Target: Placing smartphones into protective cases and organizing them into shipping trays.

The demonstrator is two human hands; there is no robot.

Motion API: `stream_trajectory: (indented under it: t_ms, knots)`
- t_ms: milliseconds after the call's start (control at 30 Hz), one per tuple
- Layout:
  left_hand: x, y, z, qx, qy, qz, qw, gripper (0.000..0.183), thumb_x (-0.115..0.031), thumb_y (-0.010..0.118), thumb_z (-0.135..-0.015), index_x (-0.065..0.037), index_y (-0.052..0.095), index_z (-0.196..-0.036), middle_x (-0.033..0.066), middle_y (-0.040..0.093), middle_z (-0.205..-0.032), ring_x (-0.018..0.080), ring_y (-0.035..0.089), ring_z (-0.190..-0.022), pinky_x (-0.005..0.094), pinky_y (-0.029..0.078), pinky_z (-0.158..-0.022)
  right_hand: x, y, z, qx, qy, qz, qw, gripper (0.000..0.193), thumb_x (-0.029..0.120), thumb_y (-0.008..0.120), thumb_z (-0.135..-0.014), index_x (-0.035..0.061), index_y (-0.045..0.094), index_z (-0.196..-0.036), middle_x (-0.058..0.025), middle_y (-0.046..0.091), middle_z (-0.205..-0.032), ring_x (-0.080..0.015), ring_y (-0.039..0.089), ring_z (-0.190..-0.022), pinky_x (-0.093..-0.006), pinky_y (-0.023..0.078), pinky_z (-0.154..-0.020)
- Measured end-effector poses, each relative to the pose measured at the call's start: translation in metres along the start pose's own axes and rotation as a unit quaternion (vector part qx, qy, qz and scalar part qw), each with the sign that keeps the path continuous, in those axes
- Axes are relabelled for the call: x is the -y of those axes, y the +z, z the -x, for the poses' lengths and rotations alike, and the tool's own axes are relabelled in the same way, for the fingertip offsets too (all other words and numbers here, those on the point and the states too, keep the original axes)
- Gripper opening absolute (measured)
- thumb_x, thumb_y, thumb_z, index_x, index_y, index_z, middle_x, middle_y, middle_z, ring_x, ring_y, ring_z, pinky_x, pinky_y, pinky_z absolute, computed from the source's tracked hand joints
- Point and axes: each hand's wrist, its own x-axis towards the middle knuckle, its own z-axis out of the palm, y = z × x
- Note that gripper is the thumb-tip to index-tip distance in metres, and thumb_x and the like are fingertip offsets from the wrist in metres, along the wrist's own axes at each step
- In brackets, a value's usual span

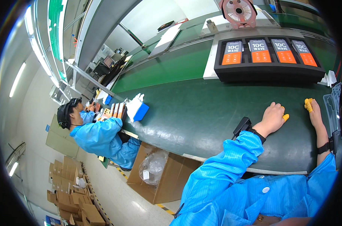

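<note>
My left hand (273, 118) rests on the dark green work mat (201, 116), its fingers curled into a loose fist. A yellow finger cot covers the thumb, and nothing shows in its grasp. Further right, my right hand (313, 111) lies with its fingers folded in, yellow cots on the tips, near the mat's right side. No object shows in it either. Beyond both hands stands a black foam tray (269, 77) with several flat grey-and-orange boxes (260, 51) upright in its slots. Neither hand touches the tray.
A small pink fan (238, 13) stands behind the tray. Clear plastic bins (332, 109) border the right side. On the left a co-worker (101, 132) in blue sits by a blue box (141, 112) with white tissue. An open carton (174, 177) stands below the table edge.
</note>
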Motion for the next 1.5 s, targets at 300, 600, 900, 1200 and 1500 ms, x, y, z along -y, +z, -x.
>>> stream_trajectory:
  t_ms: [300,600,900,1200,1500]
  knots:
    - [0.000,-0.001,0.000,0.003,-0.002,0.005,1.000,0.018,-0.017,0.060,-0.070,0.000,0.055,-0.072,0.0125,0.053,-0.079,0.0293,0.048,-0.081,0.0386,0.042,-0.070,-0.005,-0.001,-0.001,0.002,-0.007,0.037,0.999,0.023,0.018,0.046,-0.086,-0.0043,0.048,-0.082,-0.0121,0.047,-0.078,-0.0255,0.048,-0.074,-0.0314,0.038,-0.068]
    - [-0.002,-0.003,0.000,0.008,-0.004,0.004,1.000,0.019,-0.018,0.060,-0.071,0.000,0.055,-0.072,0.0123,0.053,-0.079,0.0292,0.048,-0.080,0.0388,0.042,-0.069,-0.008,0.000,-0.001,0.001,-0.004,-0.010,1.000,0.024,0.019,0.046,-0.086,-0.0046,0.048,-0.081,-0.0108,0.047,-0.077,-0.0222,0.049,-0.073,-0.0295,0.039,-0.066]
    - [-0.002,-0.003,0.000,0.013,-0.009,0.009,1.000,0.018,-0.018,0.060,-0.071,0.000,0.055,-0.071,0.0121,0.053,-0.079,0.0285,0.048,-0.080,0.0378,0.041,-0.069,-0.002,0.000,-0.001,0.007,0.007,-0.016,1.000,0.027,0.022,0.047,-0.087,-0.0050,0.047,-0.082,-0.0100,0.046,-0.078,-0.0197,0.049,-0.070,-0.0278,0.040,-0.065]
    - [-0.002,-0.002,-0.001,0.011,-0.004,0.009,1.000,0.018,-0.018,0.060,-0.071,0.000,0.055,-0.071,0.0119,0.053,-0.079,0.0287,0.048,-0.080,0.0381,0.042,-0.069,0.000,-0.002,0.000,0.006,-0.008,0.025,1.000,0.026,0.020,0.046,-0.087,-0.0046,0.048,-0.080,-0.0101,0.046,-0.077,-0.0208,0.049,-0.070,-0.0286,0.040,-0.065]
    - [0.000,-0.003,0.000,0.006,-0.006,0.012,1.000,0.018,-0.018,0.059,-0.072,-0.001,0.054,-0.070,0.0121,0.052,-0.079,0.0289,0.048,-0.080,0.0385,0.042,-0.069,0.003,0.001,-0.001,-0.001,-0.012,0.001,1.000,0.028,0.022,0.047,-0.086,-0.0036,0.048,-0.077,-0.0103,0.046,-0.073,-0.0219,0.047,-0.069,-0.0298,0.038,-0.063]
